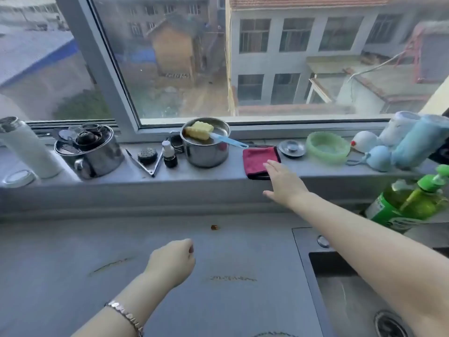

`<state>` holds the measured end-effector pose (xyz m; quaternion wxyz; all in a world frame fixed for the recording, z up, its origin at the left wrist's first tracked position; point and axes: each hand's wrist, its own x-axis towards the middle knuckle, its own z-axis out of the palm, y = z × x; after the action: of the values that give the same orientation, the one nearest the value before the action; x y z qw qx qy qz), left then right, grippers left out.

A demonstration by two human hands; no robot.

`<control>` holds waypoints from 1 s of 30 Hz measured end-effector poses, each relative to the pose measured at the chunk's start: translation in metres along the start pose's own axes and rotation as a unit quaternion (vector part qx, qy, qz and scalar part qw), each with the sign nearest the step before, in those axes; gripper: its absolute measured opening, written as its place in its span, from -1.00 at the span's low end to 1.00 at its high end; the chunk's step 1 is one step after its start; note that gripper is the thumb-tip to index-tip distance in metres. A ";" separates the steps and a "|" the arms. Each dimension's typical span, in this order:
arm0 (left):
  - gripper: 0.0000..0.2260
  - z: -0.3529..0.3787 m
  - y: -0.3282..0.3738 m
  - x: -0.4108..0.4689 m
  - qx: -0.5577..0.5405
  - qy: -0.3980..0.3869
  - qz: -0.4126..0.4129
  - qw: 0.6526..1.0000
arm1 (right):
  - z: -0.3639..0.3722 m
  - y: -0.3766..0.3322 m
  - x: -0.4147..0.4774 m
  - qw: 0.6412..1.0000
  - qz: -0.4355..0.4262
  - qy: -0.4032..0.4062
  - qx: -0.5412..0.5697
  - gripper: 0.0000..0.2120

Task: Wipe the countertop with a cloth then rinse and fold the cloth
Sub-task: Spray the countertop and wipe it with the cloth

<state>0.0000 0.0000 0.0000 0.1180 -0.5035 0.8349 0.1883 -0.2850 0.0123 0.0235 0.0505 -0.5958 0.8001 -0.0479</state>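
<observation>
A folded dark red cloth (258,160) with a black edge lies on the window sill, right of a steel pot. My right hand (283,183) stretches out to it, fingers apart, fingertips touching its near right corner. The grey countertop (73,251) below the sill carries brown smears (233,278) and a small brown spot (214,227). My left hand (173,261) hovers over the counter's middle in a loose fist with nothing in it; a bracelet sits on that wrist.
The sill holds a white flask (26,147), a steel pot of lids (92,152), tongs (145,164), a small bottle (169,154), a pot with a yellow sponge brush (206,142), a sink plug (291,148) and a green bowl (328,147). A steel sink (352,288) lies at right, with a green soap bottle (408,203) behind it.
</observation>
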 end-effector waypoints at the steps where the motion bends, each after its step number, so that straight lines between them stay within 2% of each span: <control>1: -0.83 0.002 0.001 0.005 0.002 -0.007 -0.009 1.000 | 0.005 0.002 0.016 1.000 -0.012 -0.005 -0.014 -0.22; 3: -0.88 0.008 0.000 0.014 0.001 -0.001 -0.014 1.000 | 0.017 0.004 0.039 0.998 -0.022 -0.042 -0.038 -0.17; 5: -0.89 0.011 0.001 0.018 0.010 -0.006 -0.025 1.000 | 0.029 0.004 0.052 0.996 -0.023 -0.067 -0.052 -0.30; 8: -0.79 0.015 0.002 0.022 0.031 0.006 -0.038 0.999 | 0.038 0.012 0.062 0.998 -0.014 0.007 -0.055 -0.62; 12: -0.74 0.029 -0.003 0.024 0.022 0.015 -0.060 0.998 | 0.028 0.021 0.066 0.997 -0.058 0.013 -0.041 -0.72; 14: -0.72 0.041 -0.006 0.019 -0.010 0.042 -0.065 0.997 | 0.027 0.024 0.052 0.998 -0.056 0.020 0.030 -0.75; 17: -0.69 0.069 -0.013 0.007 -0.040 0.077 -0.064 0.994 | 0.032 0.023 0.004 0.980 -0.002 0.046 0.192 -0.84; 21: -0.67 0.120 -0.026 -0.009 -0.051 0.087 -0.055 0.993 | 0.051 0.016 -0.076 0.922 0.117 0.063 0.363 -0.93; 23: -0.65 0.143 -0.034 -0.013 -0.059 0.090 -0.052 0.993 | 0.061 0.015 -0.105 0.886 0.201 0.031 0.417 -0.92; 25: -0.61 0.162 -0.042 -0.014 -0.048 0.091 -0.040 0.994 | 0.067 0.014 -0.127 0.870 0.242 0.032 0.429 -0.91; 28: -0.47 0.180 -0.055 -0.009 -0.042 0.095 -0.024 0.994 | 0.068 0.004 -0.147 0.889 0.209 0.089 0.398 -0.93; 30: -0.48 0.188 -0.062 -0.005 -0.038 0.102 -0.014 0.994 | 0.080 -0.006 -0.156 0.919 0.152 0.056 0.359 -0.87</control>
<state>0.0585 0.0590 -0.1797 0.0153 -0.5360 0.8277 0.1656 -0.2243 0.1591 -0.0510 0.2223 -0.4051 0.8118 -0.3569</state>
